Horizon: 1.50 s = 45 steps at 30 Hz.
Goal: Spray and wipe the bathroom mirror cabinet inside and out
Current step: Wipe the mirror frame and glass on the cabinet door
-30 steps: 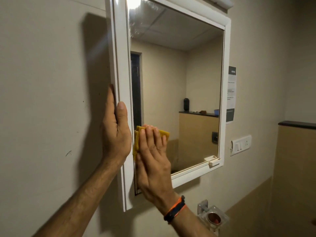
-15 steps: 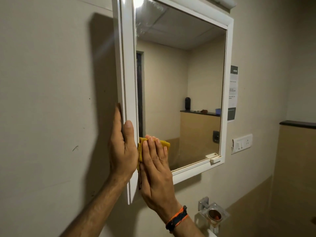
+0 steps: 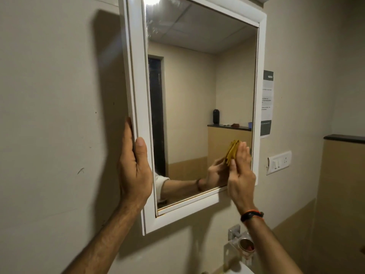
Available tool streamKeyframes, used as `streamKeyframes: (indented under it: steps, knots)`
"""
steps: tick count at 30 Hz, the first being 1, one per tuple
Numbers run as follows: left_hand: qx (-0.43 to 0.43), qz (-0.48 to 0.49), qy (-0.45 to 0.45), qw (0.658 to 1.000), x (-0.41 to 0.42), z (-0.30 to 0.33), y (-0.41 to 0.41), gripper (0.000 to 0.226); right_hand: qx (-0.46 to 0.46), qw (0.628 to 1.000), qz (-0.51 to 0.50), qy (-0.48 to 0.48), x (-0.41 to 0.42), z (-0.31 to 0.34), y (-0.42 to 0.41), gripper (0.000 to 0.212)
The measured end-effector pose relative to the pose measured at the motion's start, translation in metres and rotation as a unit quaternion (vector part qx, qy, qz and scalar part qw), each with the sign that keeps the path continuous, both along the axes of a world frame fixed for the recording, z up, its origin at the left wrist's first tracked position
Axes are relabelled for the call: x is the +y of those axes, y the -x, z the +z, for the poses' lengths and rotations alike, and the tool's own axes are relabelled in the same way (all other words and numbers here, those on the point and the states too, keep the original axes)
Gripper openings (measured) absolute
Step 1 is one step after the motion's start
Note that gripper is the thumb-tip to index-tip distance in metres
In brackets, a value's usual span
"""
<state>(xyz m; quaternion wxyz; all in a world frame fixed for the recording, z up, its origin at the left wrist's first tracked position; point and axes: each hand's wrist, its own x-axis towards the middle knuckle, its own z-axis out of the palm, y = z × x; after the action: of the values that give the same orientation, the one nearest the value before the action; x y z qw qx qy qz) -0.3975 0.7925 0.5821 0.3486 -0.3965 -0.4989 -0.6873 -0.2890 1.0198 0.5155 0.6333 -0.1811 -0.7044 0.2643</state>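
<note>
Mirror cabinet [image 3: 197, 206] hangs on the wall, door closed or nearly so, glass facing out. Left hand [image 3: 135, 167] braces the cabinet's left edge: fingers behind the frame, thumb on its front, so that grip is clamped on the frame. Right hand [image 3: 240, 171] is at the lower right of the glass, fingers straight and flat, pressing a folded yellow cloth [image 3: 233, 152] against the mirror. No pinch there, just palm pressure.

Handling, my read:
- Glass is stiff, slick and fragile. Flat, even pressure is right; no knuckles, no point loads near the edge.
- Frame looks like light white plastic. Hold it by the side rail as now, never by the glass.
- Door likely swings if pushed off-centre, hence the brace.
- Cloth is soft and folded thick, and could slip on wet glass.

Smears show at the top of the mirror [image 3: 162, 14]. No spray bottle in view. A glass tumbler [image 3: 245, 247] sits in a holder below.
</note>
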Motion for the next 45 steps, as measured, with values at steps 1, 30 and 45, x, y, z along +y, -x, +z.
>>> streamKeyframes:
  steps: [1,30,45]
  knots:
    - [0.001,0.002,-0.001,1.0,0.001,-0.001,0.001,0.05,0.003,1.0,-0.005,0.015,0.012,0.005,-0.005,0.056]
    - [0.017,0.007,-0.004,1.0,0.004,-0.003,0.003,0.048,-0.086,0.966,0.128,-0.206,-0.13,-0.054,0.023,0.063]
    - [-0.008,-0.007,0.006,1.0,0.0,-0.002,0.001,0.051,-0.092,0.947,0.094,-0.292,-0.138,-0.059,0.035,0.065]
